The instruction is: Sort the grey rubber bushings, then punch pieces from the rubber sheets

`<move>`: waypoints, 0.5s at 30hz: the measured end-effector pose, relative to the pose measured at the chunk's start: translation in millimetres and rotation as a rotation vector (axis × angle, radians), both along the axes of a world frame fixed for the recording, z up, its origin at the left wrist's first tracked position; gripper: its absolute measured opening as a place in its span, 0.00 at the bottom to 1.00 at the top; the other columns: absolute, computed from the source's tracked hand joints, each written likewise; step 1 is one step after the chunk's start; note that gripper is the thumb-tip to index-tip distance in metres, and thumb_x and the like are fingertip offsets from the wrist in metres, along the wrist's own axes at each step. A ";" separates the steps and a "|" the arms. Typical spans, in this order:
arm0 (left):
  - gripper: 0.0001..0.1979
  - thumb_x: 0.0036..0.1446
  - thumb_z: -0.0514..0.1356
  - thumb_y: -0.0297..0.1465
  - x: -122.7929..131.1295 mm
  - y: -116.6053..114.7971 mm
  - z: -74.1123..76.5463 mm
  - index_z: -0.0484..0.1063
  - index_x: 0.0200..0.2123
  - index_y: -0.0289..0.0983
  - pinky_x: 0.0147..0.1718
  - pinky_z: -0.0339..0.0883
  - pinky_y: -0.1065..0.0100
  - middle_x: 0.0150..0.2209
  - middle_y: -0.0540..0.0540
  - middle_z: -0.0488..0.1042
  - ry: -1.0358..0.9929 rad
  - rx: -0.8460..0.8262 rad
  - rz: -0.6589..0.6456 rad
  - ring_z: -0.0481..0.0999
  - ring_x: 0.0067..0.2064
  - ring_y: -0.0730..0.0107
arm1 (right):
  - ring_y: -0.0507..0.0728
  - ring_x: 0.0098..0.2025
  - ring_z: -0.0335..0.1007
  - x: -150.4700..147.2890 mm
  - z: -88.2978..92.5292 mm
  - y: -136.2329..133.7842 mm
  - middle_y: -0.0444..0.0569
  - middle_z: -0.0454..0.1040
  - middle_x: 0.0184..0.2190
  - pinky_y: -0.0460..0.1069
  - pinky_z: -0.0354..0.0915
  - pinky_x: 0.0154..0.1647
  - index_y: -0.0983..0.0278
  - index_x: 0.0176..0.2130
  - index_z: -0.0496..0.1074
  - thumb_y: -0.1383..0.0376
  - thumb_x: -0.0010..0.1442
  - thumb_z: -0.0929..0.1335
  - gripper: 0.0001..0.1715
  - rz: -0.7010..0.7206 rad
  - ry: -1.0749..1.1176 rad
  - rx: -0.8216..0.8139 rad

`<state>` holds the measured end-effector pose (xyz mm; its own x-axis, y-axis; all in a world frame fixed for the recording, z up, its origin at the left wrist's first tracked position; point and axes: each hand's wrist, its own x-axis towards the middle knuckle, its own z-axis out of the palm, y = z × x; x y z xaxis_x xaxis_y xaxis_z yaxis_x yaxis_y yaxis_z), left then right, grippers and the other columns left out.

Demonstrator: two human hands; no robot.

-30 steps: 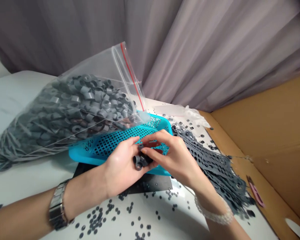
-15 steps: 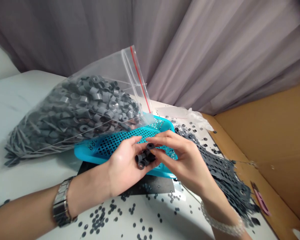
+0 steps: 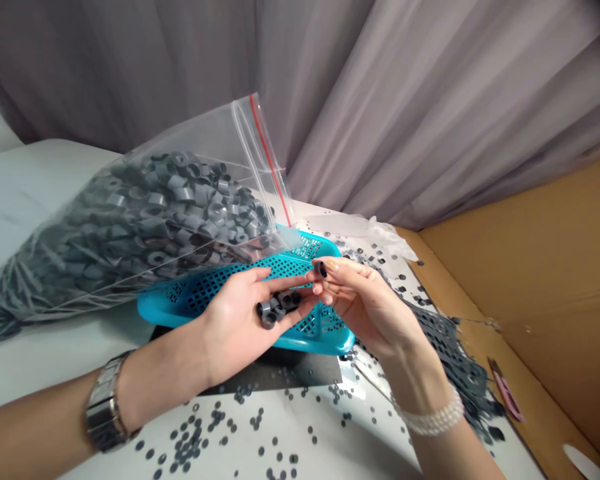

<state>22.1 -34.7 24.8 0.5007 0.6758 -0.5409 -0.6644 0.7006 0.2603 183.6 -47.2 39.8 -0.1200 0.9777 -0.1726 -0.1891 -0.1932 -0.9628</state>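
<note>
My left hand [image 3: 243, 317] is cupped palm up over the blue basket and holds several short dark rubber caps [image 3: 269, 315], shaped like small open cylinders. Between the thumb and a finger of my right hand [image 3: 365, 297], one more dark rubber cap [image 3: 321, 269] is pinched, its open end showing. The fingertips of both hands are close together. Under them lies the turquoise perforated basket [image 3: 167, 313]. On its rim leans a clear zip bag [image 3: 210, 127] filled with grey caps of a similar kind.
Small dark discs [image 3: 185, 447] lie scattered over the white table [image 3: 250, 440]. A dark sheet [image 3: 300, 371] sits under the basket. Right of it are perforated dark rubber strips [image 3: 445, 347], a crumpled clear bag [image 3: 390, 240], and pink-handled snips [image 3: 505, 393] on cardboard [image 3: 545, 280]. Grey curtains hang behind.
My right hand has turned and drawn slightly away from the left palm with one cap in its fingers. The left hand still holds the others. The whole view has shifted a little.
</note>
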 end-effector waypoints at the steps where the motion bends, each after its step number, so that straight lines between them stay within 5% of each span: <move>1: 0.14 0.62 0.47 0.29 -0.3 0.5 0.6 0.71 0.41 0.30 0.41 0.76 0.59 0.39 0.34 0.77 -0.001 0.000 0.003 0.79 0.40 0.57 | 0.52 0.30 0.71 -0.2 -0.2 0.1 0.49 0.76 0.31 0.48 0.69 0.33 0.64 0.34 0.77 0.64 0.52 0.73 0.08 0.005 0.009 -0.005; 15: 0.12 0.56 0.49 0.18 -1.7 4.0 4.3 0.72 0.37 0.27 0.45 0.76 0.59 0.44 0.32 0.76 0.103 0.065 0.051 0.78 0.46 0.54 | 0.52 0.30 0.71 4.5 -2.6 4.9 0.51 0.76 0.32 0.48 0.67 0.31 0.65 0.31 0.73 0.65 0.55 0.66 0.07 -0.037 0.179 -0.115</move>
<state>20.4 -30.6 29.2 0.4085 0.7347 -0.5417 -0.6665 0.6455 0.3730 188.2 -42.3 37.2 -0.1229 0.9571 -0.2625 -0.3646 -0.2896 -0.8850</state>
